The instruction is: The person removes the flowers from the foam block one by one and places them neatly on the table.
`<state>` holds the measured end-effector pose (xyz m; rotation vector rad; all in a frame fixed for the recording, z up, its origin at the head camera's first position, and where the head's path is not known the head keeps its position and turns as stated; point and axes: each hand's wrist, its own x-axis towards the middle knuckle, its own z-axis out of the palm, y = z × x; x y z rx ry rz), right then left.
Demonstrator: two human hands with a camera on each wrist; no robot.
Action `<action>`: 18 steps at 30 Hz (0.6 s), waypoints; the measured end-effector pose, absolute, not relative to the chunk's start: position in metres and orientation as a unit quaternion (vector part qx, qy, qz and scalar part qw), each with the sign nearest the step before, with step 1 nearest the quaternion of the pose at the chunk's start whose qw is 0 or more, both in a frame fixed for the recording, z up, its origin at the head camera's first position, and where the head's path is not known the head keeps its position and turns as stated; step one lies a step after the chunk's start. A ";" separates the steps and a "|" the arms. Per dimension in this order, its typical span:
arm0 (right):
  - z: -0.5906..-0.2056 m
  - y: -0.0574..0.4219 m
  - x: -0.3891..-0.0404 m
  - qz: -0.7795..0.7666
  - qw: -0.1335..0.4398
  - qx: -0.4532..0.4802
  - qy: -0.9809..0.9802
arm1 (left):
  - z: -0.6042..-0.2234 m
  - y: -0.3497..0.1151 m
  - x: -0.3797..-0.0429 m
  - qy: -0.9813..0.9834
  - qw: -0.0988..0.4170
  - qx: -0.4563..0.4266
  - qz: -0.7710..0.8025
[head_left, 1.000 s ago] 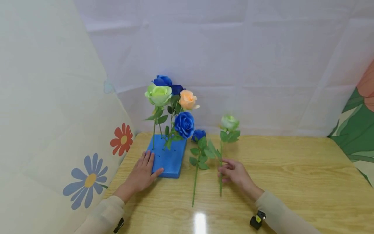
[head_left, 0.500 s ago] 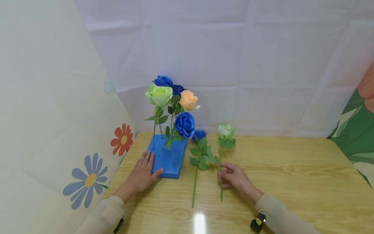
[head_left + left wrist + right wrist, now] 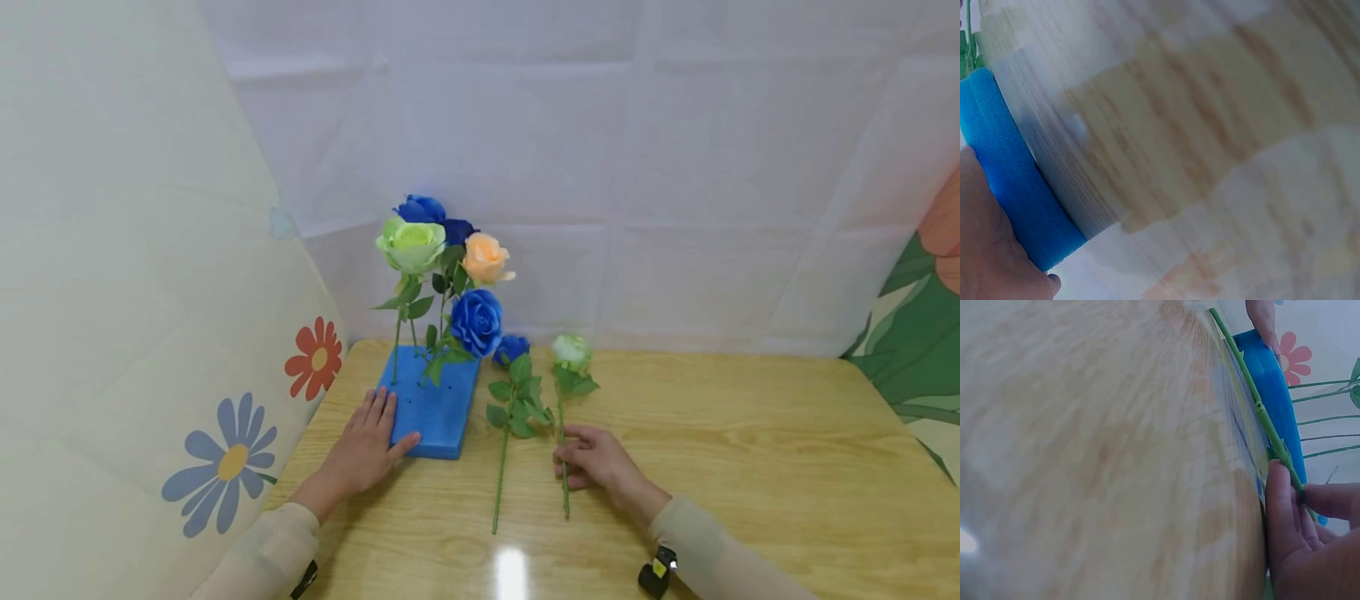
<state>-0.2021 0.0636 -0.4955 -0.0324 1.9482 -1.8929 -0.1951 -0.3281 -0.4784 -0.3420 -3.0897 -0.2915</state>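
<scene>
My left hand [image 3: 363, 446] lies with extended fingers on the near-left corner of a blue foam block [image 3: 438, 425]; in the left wrist view part of that hand [image 3: 991, 237] presses against the block's side [image 3: 1019, 181]. Between thumb and fingers, my right hand [image 3: 600, 458] pinches the green stem of a pale green rose [image 3: 572, 352], whose bloom points toward the back wall. The stem [image 3: 1260, 412] crosses in front of the block in the right wrist view. Upright in the foam stand a light green rose [image 3: 411, 246], a peach rose [image 3: 486, 258] and several blue roses [image 3: 477, 323].
A blue rose [image 3: 512, 348] with a leafy stem [image 3: 501, 475] lies on the wooden table [image 3: 750, 450] between block and right hand. Several small holes show in the foam's top. A white cloth [image 3: 712, 167] hangs behind, and a flower-printed sheet [image 3: 187, 292] borders the left.
The pale green rose has come down and slightly left with my right hand, its bloom sinking toward the table's back edge. My left hand stays put on the block.
</scene>
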 end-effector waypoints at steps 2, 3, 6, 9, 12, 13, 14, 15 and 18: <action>-0.496 0.063 -0.202 -0.680 0.211 -0.011 0.702 | -0.478 -0.328 -0.196 -0.990 0.009 -0.109 -0.092; -0.496 0.063 -0.203 -0.680 0.211 -0.011 0.702 | -0.478 -0.327 -0.196 -0.990 0.009 -0.109 -0.092; -0.495 0.061 -0.203 -0.680 0.219 -0.018 0.700 | -0.476 -0.327 -0.196 -0.990 0.009 -0.109 -0.093; -0.494 0.059 -0.204 -0.676 0.233 -0.025 0.699 | -0.474 -0.326 -0.194 -0.989 0.007 -0.109 -0.096; -0.494 0.057 -0.205 -0.673 0.239 -0.027 0.699 | -0.473 -0.325 -0.194 -0.989 0.007 -0.108 -0.097; -0.494 0.056 -0.206 -0.672 0.238 -0.025 0.701 | -0.473 -0.325 -0.194 -0.989 0.007 -0.107 -0.097; -0.493 0.055 -0.206 -0.672 0.237 -0.024 0.701 | -0.473 -0.325 -0.194 -0.989 0.008 -0.107 -0.097; -0.493 0.055 -0.206 -0.672 0.235 -0.023 0.702 | -0.474 -0.325 -0.194 -0.990 0.009 -0.107 -0.097; -0.493 0.054 -0.206 -0.665 0.233 -0.024 0.709 | -0.475 -0.325 -0.194 -0.990 0.008 -0.107 -0.095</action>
